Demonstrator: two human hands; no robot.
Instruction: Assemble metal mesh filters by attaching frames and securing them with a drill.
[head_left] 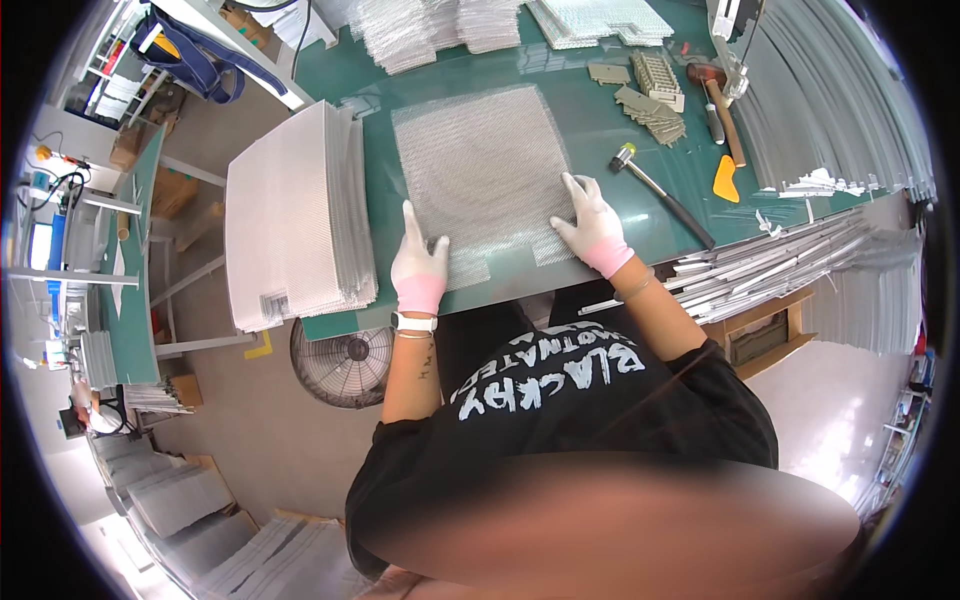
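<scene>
A thin silvery mesh sheet [485,165] with small notches along its near edge lies on the green table in front of me. My left hand [420,262], in a white glove with a pink cuff, rests at the sheet's near left corner, fingers stretched out and thumb apart. At the right edge my right hand [592,225], gloved the same way, has its fingers spread against the sheet's side. Both hands appear to touch the edges without gripping. Left of the sheet stands a tall stack of similar mesh sheets [280,215].
A rubber-headed mallet [660,195], a wooden-handled hammer [725,115], a yellow scraper [727,180] and small beige slotted plates [650,115] lie on the right of the table [470,75]. More sheet stacks [430,30] stand behind. Metal strips [760,260] jut beside the right front edge; a floor fan [345,365] stands below.
</scene>
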